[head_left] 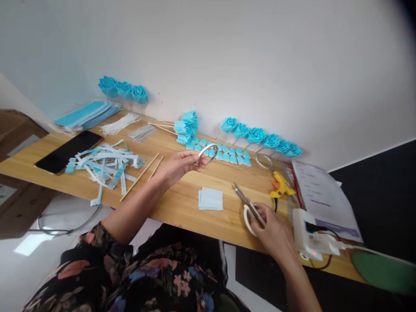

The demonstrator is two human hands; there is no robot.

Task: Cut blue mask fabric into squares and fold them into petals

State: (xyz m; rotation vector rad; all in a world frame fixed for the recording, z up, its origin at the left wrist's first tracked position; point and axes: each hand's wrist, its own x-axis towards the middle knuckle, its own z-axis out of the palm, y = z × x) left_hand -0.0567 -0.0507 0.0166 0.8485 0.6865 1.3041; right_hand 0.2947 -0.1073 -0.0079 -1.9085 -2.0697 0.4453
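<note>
My left hand (183, 165) is raised above the table, its thumb and fingers pinching a thin white ring (205, 149) that looks like a narrow roll of tape. Low on the right, my right hand (271, 227) has its fingers on the handle of a pair of scissors (248, 207) with pale handles, the blades pointing away to the left. Between my hands a small stack of pale blue squares (210, 198) lies on the wooden table (182, 203). Beyond my left hand are rows of cut blue petals (224, 154).
Blue fabric flowers (256, 135) line the wall, with more on sticks (186, 128). A yellow glue gun (281, 185), another ring (264, 161) and a power strip (313, 238) are at right. Left are strip scraps (107, 162), a phone (69, 151), face masks (87, 113) and wooden sticks (139, 177).
</note>
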